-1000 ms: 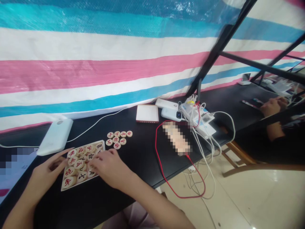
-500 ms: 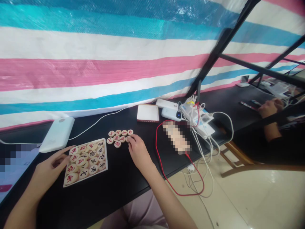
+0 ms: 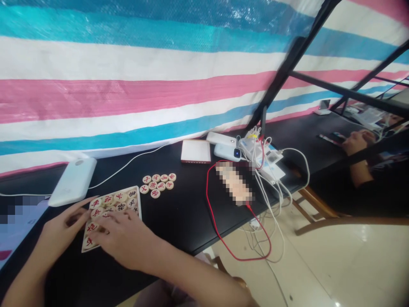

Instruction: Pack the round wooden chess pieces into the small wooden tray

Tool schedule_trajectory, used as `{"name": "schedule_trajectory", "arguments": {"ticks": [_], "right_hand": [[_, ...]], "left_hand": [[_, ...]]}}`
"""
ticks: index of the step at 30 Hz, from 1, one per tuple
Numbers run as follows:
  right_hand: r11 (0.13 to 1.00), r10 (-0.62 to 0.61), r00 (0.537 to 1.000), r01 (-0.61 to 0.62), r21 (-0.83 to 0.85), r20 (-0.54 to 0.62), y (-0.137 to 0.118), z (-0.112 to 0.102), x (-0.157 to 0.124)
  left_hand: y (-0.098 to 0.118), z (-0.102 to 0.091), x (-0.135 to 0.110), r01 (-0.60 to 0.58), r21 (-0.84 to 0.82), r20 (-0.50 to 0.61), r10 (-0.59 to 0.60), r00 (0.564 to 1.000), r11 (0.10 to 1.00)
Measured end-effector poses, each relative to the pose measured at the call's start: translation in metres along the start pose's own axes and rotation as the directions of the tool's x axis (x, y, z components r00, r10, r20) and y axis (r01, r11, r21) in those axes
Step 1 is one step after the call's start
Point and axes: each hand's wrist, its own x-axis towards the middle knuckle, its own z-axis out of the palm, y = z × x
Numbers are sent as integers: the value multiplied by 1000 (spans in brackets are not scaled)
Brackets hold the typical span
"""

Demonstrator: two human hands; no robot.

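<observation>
A shallow white box [image 3: 139, 204] lies on the black table, filled with rows of round xiangqi pieces marked with red and black characters. My left hand [image 3: 62, 226] grips the box at its left side, index finger along the far edge and thumb against the near side. Over the front part of the box, my right hand [image 3: 128, 238] reaches with bent, parted fingers; its fingertips are down among the pieces, and it covers several of them. Just beyond the box's right corner, a small group of loose xiangqi pieces [image 3: 161, 186] lies face up in uneven rows.
Behind the loose pieces sits a white-topped box lid [image 3: 195, 151]. Power banks [image 3: 227, 152], tangled white cables and a red cable [image 3: 207, 192] occupy the right side. A pale blue power bank [image 3: 73, 181] rests at left. Another person's hands [image 3: 358, 143] are at the far right table.
My right hand has left the loose xiangqi pieces and swung left over the filled box. The piece it was touching stays in the group. My left hand remains at the box.
</observation>
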Motion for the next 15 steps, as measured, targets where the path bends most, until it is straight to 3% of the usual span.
{"name": "schedule_trajectory", "arguments": {"ticks": [7, 15], "right_hand": [[995, -85, 994, 88, -39, 68, -6, 13, 19], [991, -129, 992, 128, -48, -12, -2, 13, 15]], "left_hand": [[-7, -2, 1, -35, -117, 35, 39, 999, 993], [-3, -4, -1, -2, -256, 133, 37, 990, 967]]}}
